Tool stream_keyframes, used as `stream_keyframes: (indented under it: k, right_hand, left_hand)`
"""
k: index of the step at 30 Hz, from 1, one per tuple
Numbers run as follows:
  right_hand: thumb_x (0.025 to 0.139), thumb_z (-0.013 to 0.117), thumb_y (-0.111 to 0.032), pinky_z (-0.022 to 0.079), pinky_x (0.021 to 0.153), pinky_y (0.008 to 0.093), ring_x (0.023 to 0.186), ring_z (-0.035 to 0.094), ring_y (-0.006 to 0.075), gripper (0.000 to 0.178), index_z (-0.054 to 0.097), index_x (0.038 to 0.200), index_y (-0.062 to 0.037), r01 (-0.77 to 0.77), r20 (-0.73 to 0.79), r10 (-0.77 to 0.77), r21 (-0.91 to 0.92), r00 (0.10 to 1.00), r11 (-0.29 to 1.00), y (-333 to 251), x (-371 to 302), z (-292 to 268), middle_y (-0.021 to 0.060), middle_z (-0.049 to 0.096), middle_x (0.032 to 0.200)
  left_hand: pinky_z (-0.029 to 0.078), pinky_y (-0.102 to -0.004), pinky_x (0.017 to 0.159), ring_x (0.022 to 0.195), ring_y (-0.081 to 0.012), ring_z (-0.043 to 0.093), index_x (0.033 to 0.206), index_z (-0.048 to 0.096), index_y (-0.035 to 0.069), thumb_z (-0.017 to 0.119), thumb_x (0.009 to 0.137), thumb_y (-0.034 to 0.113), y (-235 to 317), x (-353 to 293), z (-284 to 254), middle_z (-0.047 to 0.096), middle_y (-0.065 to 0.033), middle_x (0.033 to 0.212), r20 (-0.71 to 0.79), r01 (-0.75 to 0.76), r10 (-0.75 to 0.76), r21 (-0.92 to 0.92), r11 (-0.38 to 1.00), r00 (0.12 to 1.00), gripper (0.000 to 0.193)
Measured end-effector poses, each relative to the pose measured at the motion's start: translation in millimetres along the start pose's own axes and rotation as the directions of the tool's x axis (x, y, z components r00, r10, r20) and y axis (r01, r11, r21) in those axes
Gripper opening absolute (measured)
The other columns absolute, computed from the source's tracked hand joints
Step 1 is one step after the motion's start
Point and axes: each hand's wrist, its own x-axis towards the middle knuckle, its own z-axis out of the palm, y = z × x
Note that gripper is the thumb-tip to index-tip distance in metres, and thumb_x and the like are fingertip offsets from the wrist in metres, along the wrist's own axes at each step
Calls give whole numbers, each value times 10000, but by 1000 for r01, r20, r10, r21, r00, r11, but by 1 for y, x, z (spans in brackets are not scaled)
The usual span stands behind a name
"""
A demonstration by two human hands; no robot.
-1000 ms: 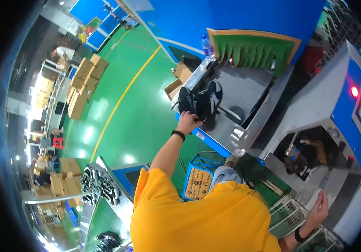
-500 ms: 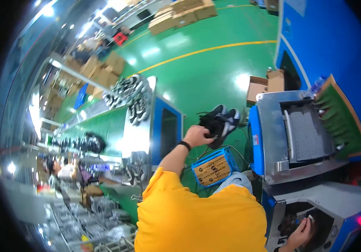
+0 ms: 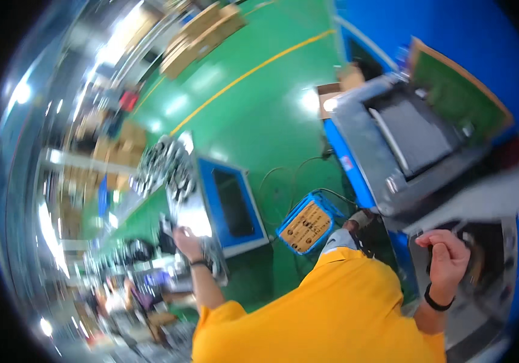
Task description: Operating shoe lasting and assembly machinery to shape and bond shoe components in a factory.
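My left hand (image 3: 188, 245), on an outstretched arm, is at the metal-topped bench (image 3: 190, 212) on the left. Its fingers are closed on dark sneakers (image 3: 167, 235), smeared by motion, so their contact with the bench cannot be made out. Grey and white shoes (image 3: 168, 166) lie heaped on the bench beyond. My right hand (image 3: 447, 260) is raised in front of the machine's dark lower opening (image 3: 483, 248) on the right. Its fingers are curled in toward the thumb, and whatever they may hold is hidden.
A machine with a grey metal top (image 3: 404, 145) stands at right, a green-faced board (image 3: 459, 91) leaning over it. A blue crate (image 3: 308, 224) with brown cardboard stands by my legs. Cables (image 3: 271, 175) run along the green floor. Cartons (image 3: 199, 39) are stacked farther off.
My left hand has swung left with the black sneakers, from above the floor to the bench. My right hand has come up out of the machine's opening. The view has turned.
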Motion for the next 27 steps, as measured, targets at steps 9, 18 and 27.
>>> stream_keyframes:
  k: [9, 18, 27]
  right_hand:
    - [1000, 494, -184, 280, 1054, 401, 1123, 553, 220, 292, 596, 1169, 31, -414, 452, 105, 667, 886, 620, -127, -29, 50, 124, 649, 1096]
    - [969, 539, -235, 486, 802, 346, 868, 637, 297, 291, 657, 1003, 30, -133, 229, 79, 230, 970, 964, -150, -65, 30, 168, 673, 893]
    - [896, 603, -295, 371, 1051, 446, 1213, 530, 304, 391, 619, 1182, -29, 149, 9, -236, -798, 972, 584, -88, -128, -3, 144, 589, 1241]
  left_hand:
    - [533, -343, 734, 811, -262, 695, 978, 691, 9, 659, 864, 126, 296, -156, 113, 708, -154, 913, 591, -241, 755, -719, 652, 282, 166]
    - [540, -381, 751, 869, -318, 702, 1003, 697, 50, 629, 901, 204, 427, -196, 106, 716, -152, 924, 391, -481, 823, -860, 168, -412, 197]
    - [540, -380, 764, 877, -308, 704, 1024, 701, 59, 606, 907, 250, 491, -243, 86, 712, -171, 952, 388, -375, 804, -899, 224, -450, 243]
